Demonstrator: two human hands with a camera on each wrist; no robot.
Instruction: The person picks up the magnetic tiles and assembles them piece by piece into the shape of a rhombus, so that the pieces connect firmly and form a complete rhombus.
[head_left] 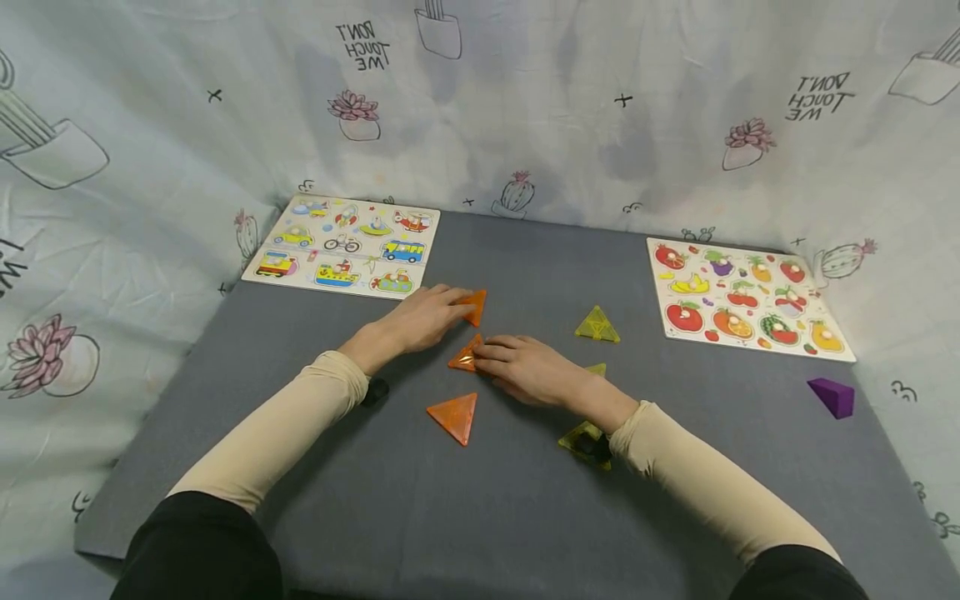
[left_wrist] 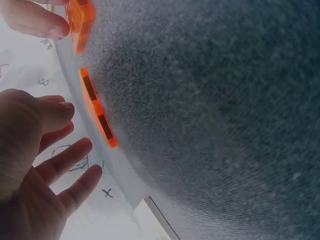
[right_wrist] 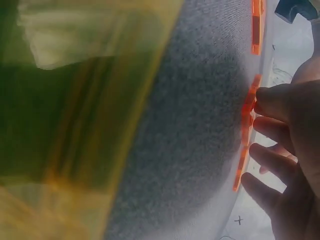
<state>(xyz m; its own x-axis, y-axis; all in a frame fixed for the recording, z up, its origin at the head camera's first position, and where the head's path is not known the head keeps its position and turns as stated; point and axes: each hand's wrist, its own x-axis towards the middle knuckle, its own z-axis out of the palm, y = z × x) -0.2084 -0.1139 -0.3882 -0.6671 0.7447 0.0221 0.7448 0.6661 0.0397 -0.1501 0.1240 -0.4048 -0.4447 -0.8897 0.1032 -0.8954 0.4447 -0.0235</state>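
Note:
Three orange translucent triangle tiles form a column on the grey table. At the far tile (head_left: 476,308) my left hand (head_left: 427,318) reaches in from the left, its fingertips over the tile's left side. In the left wrist view that hand's fingers (left_wrist: 80,187) are loosely spread beside the tile (left_wrist: 98,110). My right hand (head_left: 528,369) pinches the right corner of the middle orange tile (head_left: 465,357), thumb and forefinger close together. The near orange tile (head_left: 455,417) lies untouched. Under my right forearm, yellow-green triangle tiles (head_left: 576,435) are partly hidden.
Another yellow-green triangle tile (head_left: 597,325) lies right of the orange column. A vehicle puzzle board (head_left: 341,247) is at the back left, a fruit puzzle board (head_left: 750,300) at the back right. A purple wedge block (head_left: 832,397) sits near the right edge. Printed curtain (head_left: 555,108) surrounds the table.

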